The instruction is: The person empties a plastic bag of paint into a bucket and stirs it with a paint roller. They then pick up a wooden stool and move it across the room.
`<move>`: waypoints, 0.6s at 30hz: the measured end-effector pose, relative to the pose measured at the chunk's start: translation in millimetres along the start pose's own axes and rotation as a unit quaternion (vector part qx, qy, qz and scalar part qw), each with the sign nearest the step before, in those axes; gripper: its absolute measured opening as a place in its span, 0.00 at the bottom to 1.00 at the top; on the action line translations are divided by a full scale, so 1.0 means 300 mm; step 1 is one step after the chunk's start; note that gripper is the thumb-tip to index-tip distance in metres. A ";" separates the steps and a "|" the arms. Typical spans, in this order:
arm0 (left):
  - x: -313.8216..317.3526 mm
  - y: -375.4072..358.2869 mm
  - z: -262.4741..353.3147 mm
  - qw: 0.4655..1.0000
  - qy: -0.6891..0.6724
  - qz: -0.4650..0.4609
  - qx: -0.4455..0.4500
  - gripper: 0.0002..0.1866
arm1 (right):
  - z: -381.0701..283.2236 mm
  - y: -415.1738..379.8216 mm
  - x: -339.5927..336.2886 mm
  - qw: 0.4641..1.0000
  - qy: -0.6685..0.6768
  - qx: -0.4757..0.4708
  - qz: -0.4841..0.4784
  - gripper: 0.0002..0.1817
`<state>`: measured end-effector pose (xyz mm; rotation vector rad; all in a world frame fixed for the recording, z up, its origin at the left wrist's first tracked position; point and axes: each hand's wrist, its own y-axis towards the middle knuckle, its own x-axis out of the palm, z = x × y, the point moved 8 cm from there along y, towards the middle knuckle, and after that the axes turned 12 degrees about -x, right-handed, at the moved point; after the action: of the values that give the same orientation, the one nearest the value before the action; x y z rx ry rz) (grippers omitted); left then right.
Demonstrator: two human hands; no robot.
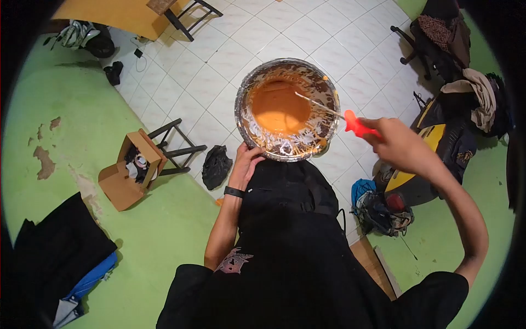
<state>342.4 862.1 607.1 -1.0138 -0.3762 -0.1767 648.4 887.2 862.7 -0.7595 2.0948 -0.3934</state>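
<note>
The right hand (402, 145) is closed around the red handle of a stirring tool (359, 126), fingers fully wrapped, approx. at the right of the bowl (329, 98) and a little outside its rim. From the fist the tool goes to the left and slightly up: the long axis is a thin pale rod, and its tip is in the orange mix (279, 107), near the centre-right. So the mix lies left of this hand, and the right hand is the one that reaches it w/ the tool. The left hand (246, 162) is at the near rim of the bowl, fingers curled under or against the edge; I cannot tell how tight it grips, but it touches the rim and is not spread open. A black wristband (234, 192) is on this arm. The bowl is round, metal, shiny grey outside; the inner wall is smeared w/ brown and whitish streaks, rough-looking, while the mix in the middle is smooth and thick. The bowl sits on the person's lap, on black cloth (290, 186). Below is a white tiled floor (208, 77), and a cardboard box (129, 170) lies well apart at the left.
</note>
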 end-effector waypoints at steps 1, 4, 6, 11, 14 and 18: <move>0.009 -0.001 -0.004 1.000 0.015 -0.001 -0.005 0.21 | -0.007 0.022 0.044 0.998 -0.048 -0.028 0.004 0.21; 0.040 0.026 0.004 1.000 -0.003 -0.001 -0.008 0.18 | -0.069 0.038 0.169 0.991 -0.128 -0.025 -0.031 0.17; 0.031 0.061 -0.003 1.000 -0.015 0.000 -0.009 0.18 | -0.064 0.027 0.229 0.992 -0.118 -0.029 -0.028 0.17; 0.008 0.103 0.014 0.999 -0.032 0.006 -0.003 0.17 | -0.038 -0.015 0.219 0.991 -0.106 -0.016 -0.084 0.19; -0.006 0.098 0.022 1.000 -0.017 0.018 -0.005 0.17 | -0.010 -0.036 0.185 0.986 -0.125 0.026 -0.104 0.21; -0.022 0.105 0.012 1.000 0.002 0.018 -0.011 0.17 | 0.000 -0.026 0.164 0.988 -0.130 0.033 -0.075 0.23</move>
<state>345.6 881.4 581.4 -1.0401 -0.3521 -0.1511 628.9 849.7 836.4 -0.8833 1.7796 -0.4196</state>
